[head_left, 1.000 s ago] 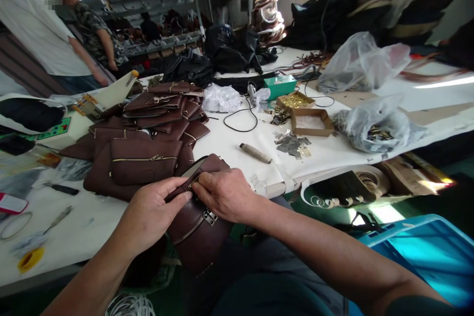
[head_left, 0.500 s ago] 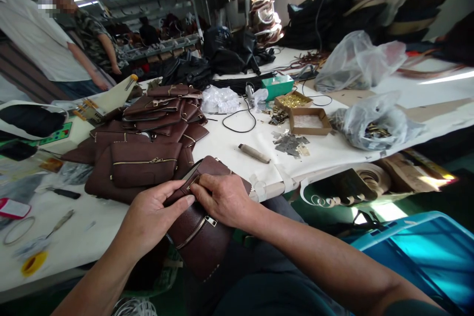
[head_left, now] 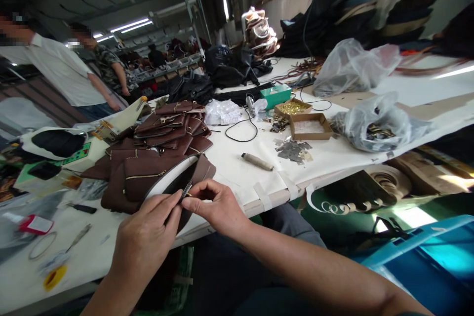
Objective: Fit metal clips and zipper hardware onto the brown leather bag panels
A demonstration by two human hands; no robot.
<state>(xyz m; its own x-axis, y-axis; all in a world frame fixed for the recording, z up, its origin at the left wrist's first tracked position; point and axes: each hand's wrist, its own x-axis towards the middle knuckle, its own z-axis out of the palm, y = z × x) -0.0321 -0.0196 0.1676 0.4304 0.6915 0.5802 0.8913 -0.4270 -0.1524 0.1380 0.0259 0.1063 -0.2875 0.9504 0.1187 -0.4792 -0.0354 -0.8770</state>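
Note:
A brown leather bag [head_left: 205, 170] is held up at the table's front edge, turned so that its pale lining shows inside its open mouth. My left hand [head_left: 144, 232] grips the bag's edge between thumb and fingers. Close against it, my right hand [head_left: 218, 207] pinches the same edge with thumb and forefinger. A tiny gold-coloured bit shows at those fingertips, too small to name. Behind the held bag lies a pile of brown leather bags [head_left: 163, 131] with gold zips.
On the white table [head_left: 229, 177] lie a wrapped-handle tool [head_left: 257, 161], flat metal plates [head_left: 292, 150], a cardboard box [head_left: 311, 127] and a green box [head_left: 276, 95]. A red-labelled bottle [head_left: 37, 224] is at left. A blue crate [head_left: 425, 252] stands lower right. Two people stand at far left.
The bag has been lifted and turned, so its zipped front no longer faces me and its lining shows. Both hands turned with it. The view has tilted up slightly.

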